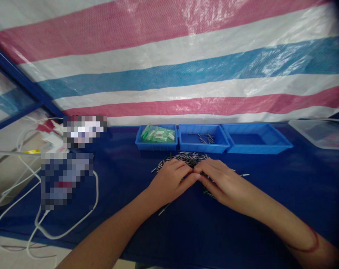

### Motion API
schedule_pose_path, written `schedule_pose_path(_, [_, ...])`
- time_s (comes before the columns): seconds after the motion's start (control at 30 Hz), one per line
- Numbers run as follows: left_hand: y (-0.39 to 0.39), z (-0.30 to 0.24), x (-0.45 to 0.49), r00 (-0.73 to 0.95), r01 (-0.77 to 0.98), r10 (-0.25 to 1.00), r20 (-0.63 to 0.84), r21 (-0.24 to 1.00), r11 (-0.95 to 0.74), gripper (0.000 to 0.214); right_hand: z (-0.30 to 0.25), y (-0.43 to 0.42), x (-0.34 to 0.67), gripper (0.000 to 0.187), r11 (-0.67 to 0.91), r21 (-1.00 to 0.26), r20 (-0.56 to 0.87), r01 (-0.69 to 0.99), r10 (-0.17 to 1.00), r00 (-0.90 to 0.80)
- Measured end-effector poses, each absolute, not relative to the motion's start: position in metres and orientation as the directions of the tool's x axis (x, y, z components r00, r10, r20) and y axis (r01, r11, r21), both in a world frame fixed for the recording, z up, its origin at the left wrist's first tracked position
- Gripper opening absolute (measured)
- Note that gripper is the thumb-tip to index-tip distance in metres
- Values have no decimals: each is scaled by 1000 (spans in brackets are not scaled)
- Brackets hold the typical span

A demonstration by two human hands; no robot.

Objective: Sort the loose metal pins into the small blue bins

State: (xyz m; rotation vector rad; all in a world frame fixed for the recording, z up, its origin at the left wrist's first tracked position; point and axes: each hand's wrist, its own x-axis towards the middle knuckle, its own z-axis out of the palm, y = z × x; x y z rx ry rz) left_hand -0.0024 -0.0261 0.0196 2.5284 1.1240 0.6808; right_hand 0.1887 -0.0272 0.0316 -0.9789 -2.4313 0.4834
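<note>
A heap of small metal pins [186, 157] lies on the dark blue table [186, 231], just in front of three blue trays. My left hand [170, 181] rests palm down on the left side of the heap, fingers together and slightly curled. My right hand [219, 179] lies palm down on the right side, its fingertips meeting those of the left hand over the pins. Whether either hand grips any pins is hidden beneath the palms. A stray pin [163, 210] lies near my left wrist.
The left blue tray [156, 144] holds green-and-white packets, the middle tray [203, 145] a few pins, the right tray [256, 147] looks bare. A clear plastic lid [320, 134] sits far right. White cables [74, 224] and blurred items lie at left. A striped tarpaulin hangs behind.
</note>
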Motion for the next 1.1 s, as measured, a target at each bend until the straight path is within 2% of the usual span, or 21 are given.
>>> schedule_pose_path(0.1, [-26,21,-2,566,567,762,314,523,-637,29,31,-27,188,15,658,-565,329,497,732,-596])
schedule_pose_path(0.2, [-26,22,-3,508,511,798,324,633,-582,28,29,-26,187,11,562,-691,353,454,811,-467])
schedule_pose_path(0.3, [-26,22,-3,458,477,828,322,698,-535,26,26,-26,183,16,402,-820,294,407,907,-303])
schedule_pose_path(0.43, [-27,20,-2,456,444,824,335,717,-537,23,25,-27,179,18,302,-909,240,286,942,-233])
schedule_pose_path(0.57, [-29,18,0,506,408,786,354,705,-581,21,26,-29,178,15,296,-925,260,237,950,-174])
schedule_pose_path(0.83, [-31,16,1,489,408,784,383,693,-594,20,24,-33,177,13,329,-911,290,248,940,-182])
schedule_pose_path(1.1, [-30,17,2,429,422,805,411,696,-580,20,31,-31,182,12,530,-793,446,300,841,-306])
